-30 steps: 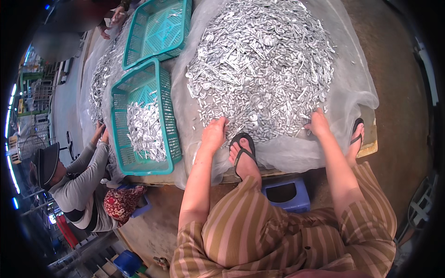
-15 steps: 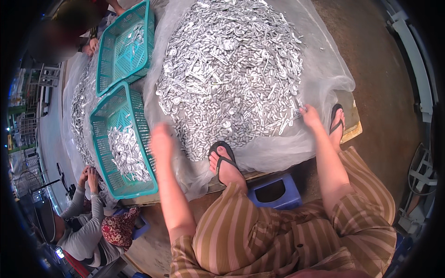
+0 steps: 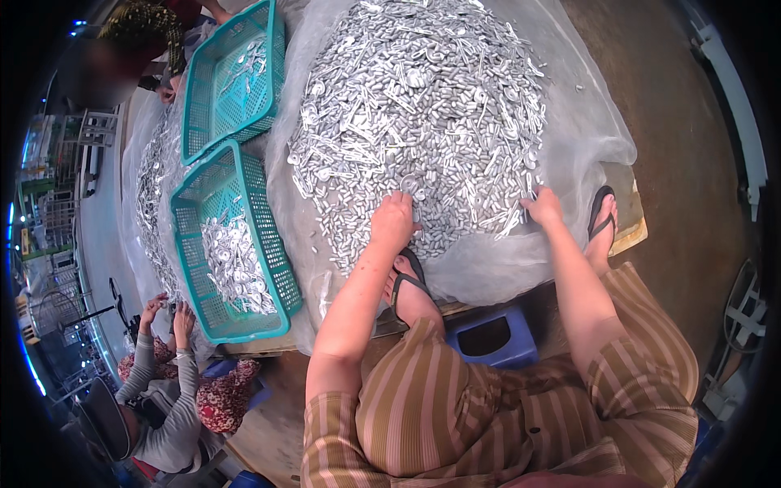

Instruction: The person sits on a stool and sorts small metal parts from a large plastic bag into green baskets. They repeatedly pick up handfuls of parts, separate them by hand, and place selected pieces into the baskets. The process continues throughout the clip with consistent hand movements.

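While half a second ago it hovered short of the pile, the left hand (image 3: 393,221) now rests curled on the heap of small silver metal parts (image 3: 423,106) heaped on clear sheeting (image 3: 586,138); whether its grip pinches anything cannot be told. The right hand (image 3: 543,206), fingers spread, stays at the heap's edge, so sorting is resuming.

1. Illumination: bright, even daylight; shadows are soft and faint.
2. Glare: the heap of silver metal parts (image 3: 423,106) glints strongly, and the clear plastic sheet (image 3: 586,138) beneath it shows pale sheen.
3. Distortion: fisheye bending increases toward the rim; a black vignette surrounds the picture.
4. Focus: the centre is sharp; the upper left corner is blurred, and blue fringing marks the left rim.
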Demonstrator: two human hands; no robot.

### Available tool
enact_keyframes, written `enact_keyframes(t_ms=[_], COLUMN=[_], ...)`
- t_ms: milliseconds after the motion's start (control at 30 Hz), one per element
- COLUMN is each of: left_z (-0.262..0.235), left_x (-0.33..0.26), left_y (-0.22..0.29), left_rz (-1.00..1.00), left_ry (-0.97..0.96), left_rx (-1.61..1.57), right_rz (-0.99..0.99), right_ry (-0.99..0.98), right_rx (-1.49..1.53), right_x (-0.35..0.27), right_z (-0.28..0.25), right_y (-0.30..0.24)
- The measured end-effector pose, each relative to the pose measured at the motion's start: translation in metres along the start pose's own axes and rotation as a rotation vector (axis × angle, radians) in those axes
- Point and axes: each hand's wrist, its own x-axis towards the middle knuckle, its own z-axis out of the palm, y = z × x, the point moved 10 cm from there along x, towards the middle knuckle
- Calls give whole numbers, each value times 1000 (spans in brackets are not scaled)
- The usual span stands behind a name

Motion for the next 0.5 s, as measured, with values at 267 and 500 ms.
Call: enact_keyframes(t_ms=[267,500], left_z=[2,5], left_x=[-15,-14], left_y=[-48,-53], left_rz=[-250,-279], left_ry=[-147,-125], left_rx=[-250,-277], right_rz=[186,225], right_ry=[-242,-223], right_rx=[847,1019], right_x=[-3,0], right_z=[13,17], right_y=[32,37])
